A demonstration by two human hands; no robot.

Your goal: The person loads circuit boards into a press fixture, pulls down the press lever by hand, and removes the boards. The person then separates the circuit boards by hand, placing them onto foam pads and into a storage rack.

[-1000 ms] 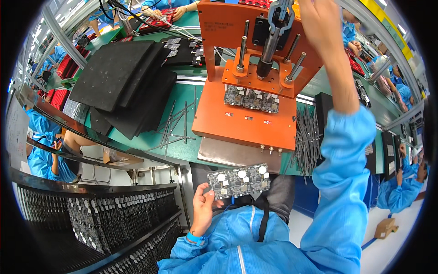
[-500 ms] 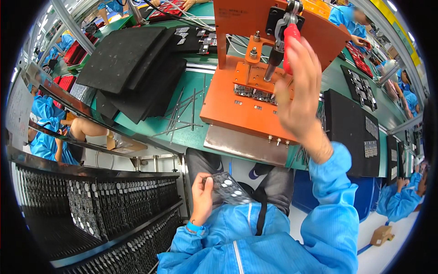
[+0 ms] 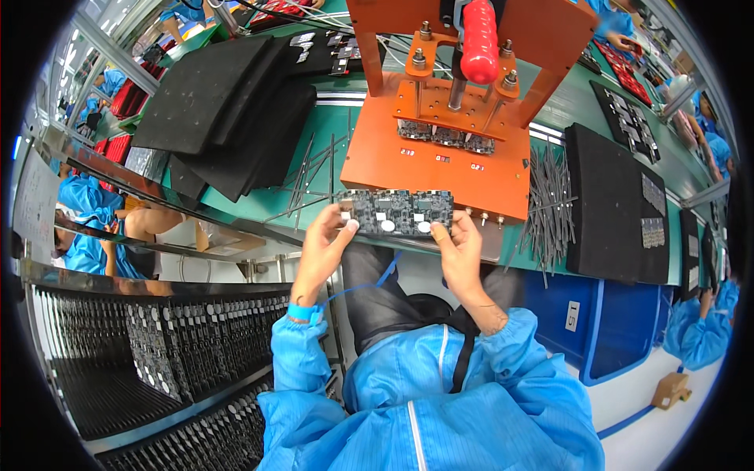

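Note:
Between both hands I hold a dark circuit board panel [image 3: 399, 213] with white round and square parts, level in front of the orange test fixture [image 3: 357, 173]. My left hand [image 3: 323, 239] pinches its left end, thumb on top; a blue band circles that wrist. The right end is gripped by my right hand [image 3: 459, 251]. Behind the panel, the fixture's red lever handle [image 3: 480, 43] points down toward me. Under the fixture's press plate [image 3: 452, 122] sits another board panel [image 3: 448, 138]. Small lit displays show on the fixture's front.
Black foam sheets [image 3: 204, 94] are stacked at left, with thin dark strips [image 3: 318, 169] beside them. More strips [image 3: 550, 208] pile up right of the fixture, next to a black foam pad [image 3: 616, 212]. A rack of boards [image 3: 188, 337] stands lower left, a blue bin [image 3: 561, 322] lower right.
My right hand has left the red lever and come down to grip the panel's right end. My left hand has raised the panel from my lap. The lever now hangs lower.

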